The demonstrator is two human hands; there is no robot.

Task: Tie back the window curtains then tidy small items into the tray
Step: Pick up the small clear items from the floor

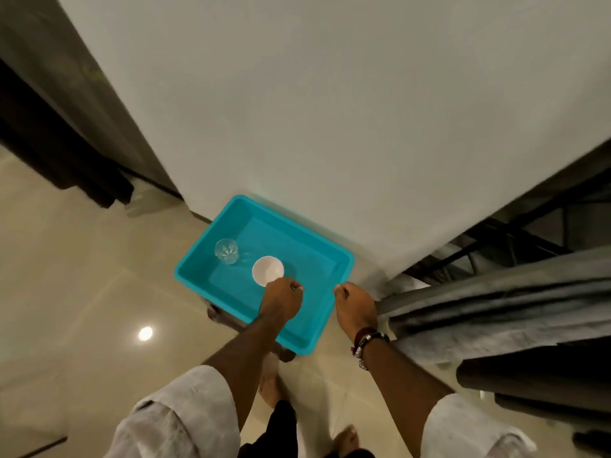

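A turquoise plastic tray (342,259) stands on a low stand against the white wall. Inside it are a clear glass (226,251) at the left and a white bowl (267,269) near the middle. My left hand (281,299) hovers over the tray just right of the bowl, fingers curled round a small thin item that is too small to identify. My right hand (355,307) is at the tray's right rim, pinching another thin dark item between thumb and fingers. A grey curtain (496,309) hangs bunched at the right, close to my right wrist.
A dark curtain (49,143) hangs at the far left beside the wall (330,110). The glossy tiled floor (82,309) reflects a ceiling light. My bare feet stand just in front of the stand's dark legs (216,314).
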